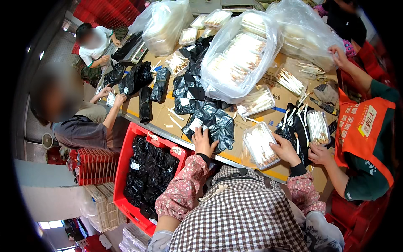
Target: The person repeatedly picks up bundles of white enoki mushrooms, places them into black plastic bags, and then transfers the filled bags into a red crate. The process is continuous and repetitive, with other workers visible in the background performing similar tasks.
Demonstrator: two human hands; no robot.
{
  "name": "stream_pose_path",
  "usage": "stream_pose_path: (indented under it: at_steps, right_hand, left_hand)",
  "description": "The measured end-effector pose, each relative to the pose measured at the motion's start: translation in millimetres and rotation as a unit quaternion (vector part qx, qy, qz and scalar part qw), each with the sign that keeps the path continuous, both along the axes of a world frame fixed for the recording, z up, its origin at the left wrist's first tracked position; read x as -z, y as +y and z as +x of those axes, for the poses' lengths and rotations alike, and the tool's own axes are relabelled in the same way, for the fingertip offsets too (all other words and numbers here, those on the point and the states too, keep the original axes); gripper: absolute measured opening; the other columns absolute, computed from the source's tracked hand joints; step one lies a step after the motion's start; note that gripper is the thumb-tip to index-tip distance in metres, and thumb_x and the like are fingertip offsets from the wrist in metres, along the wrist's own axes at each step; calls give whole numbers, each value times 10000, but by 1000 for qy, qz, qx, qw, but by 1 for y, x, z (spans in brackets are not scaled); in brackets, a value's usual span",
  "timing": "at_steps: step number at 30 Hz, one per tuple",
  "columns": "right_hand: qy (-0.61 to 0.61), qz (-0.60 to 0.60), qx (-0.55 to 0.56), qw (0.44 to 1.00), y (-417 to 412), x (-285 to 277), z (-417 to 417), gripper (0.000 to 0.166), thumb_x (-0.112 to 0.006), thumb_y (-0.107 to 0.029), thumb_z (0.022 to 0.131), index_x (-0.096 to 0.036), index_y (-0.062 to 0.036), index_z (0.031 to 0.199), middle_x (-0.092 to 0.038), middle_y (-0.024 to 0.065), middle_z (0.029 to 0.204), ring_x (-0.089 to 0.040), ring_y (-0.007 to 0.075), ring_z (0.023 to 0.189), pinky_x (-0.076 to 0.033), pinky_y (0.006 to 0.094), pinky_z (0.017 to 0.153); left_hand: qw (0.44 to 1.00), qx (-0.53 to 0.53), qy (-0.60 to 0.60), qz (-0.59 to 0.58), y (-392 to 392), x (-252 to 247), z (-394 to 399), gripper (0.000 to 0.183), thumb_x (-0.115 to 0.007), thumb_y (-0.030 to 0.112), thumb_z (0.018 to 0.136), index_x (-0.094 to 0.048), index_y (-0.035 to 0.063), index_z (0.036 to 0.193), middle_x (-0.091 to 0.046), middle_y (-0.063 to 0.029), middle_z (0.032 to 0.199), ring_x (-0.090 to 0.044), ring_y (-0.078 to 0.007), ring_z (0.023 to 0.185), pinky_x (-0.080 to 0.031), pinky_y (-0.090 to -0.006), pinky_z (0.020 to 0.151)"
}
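My left hand [203, 143] rests with fingers spread on a crinkled black plastic bag [217, 124] that lies flat and bears a white label [195, 123]. My right hand [286, 149] grips the right edge of a clear plastic tray [258, 143] filled with slender white stems, probably mushrooms, with brown ends. The tray is tilted at the table's near edge. Above it sits another filled clear tray [255, 101]. Several loose stems [174, 118] lie on the cardboard left of the black bag.
A red crate [118, 186] of black bags stands at the table's left edge. A large clear bag [207, 72] of filled trays occupies the middle. At right, a co-worker in an orange apron [362, 126] touches a tray [318, 127]. Two people work at left; another is at upper right.
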State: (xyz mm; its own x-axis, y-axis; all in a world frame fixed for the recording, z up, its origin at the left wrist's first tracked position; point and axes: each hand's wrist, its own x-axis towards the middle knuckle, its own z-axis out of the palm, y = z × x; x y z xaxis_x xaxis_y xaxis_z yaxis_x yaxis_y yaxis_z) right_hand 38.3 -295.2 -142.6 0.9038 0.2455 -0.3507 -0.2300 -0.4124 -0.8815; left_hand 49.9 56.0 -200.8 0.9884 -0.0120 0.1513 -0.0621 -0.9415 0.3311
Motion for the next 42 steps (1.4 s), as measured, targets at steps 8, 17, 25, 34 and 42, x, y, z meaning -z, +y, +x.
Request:
stream_pose_path:
  at_steps: [8, 17, 25, 34, 42]
  right_hand:
    - [-219, -21, 24, 975, 31, -59, 9, 275, -634, -137, 824, -608, 4, 1059, -620, 139, 979, -604, 284, 904, -467, 351, 789]
    - [-110, 27, -118, 986, 158, -14, 2, 647, -696, -400, 775, -493, 26, 1217, -524, 266, 1149, -570, 290, 1008, -478, 349, 819]
    - [-1, 258, 104, 961, 172, 25, 34, 215, -538, -180, 938, -597, 7, 851, -593, 47, 672, -554, 96, 586, -436, 256, 503]
    - [110, 376, 120, 912, 140, 3, 37, 89, -610, -92, 861, -625, -6, 875, -615, 10, 754, -541, 86, 627, -427, 225, 567]
    - [62, 379, 110, 917, 141, -13, 37, 157, -587, 24, 774, -633, 14, 924, -614, -18, 835, -546, 75, 721, -443, 225, 651]
  left_hand:
    - [862, -123, -10, -492, 19, -24, 10, 143, -606, 141, 903, -603, 3, 867, -594, 13, 754, -545, -65, 715, -436, -209, 692]
    - [773, -56, 39, -630, -33, -110, -9, 133, -568, 140, 929, -578, 16, 977, -593, 7, 856, -550, -56, 758, -473, -213, 669]
    - [802, 27, 48, -595, -43, -137, -19, 235, -536, 124, 940, -517, 20, 1150, -585, -54, 1091, -573, -128, 992, -461, -257, 832]
    - [844, -31, 41, -534, -31, -132, -16, 174, -554, 109, 926, -571, -6, 1056, -610, -54, 989, -578, -119, 936, -448, -243, 835]
    - [866, -9, 212, -453, -35, -153, -13, 205, -521, 125, 941, -575, -32, 1062, -645, -51, 789, -616, -98, 707, -478, -209, 639]
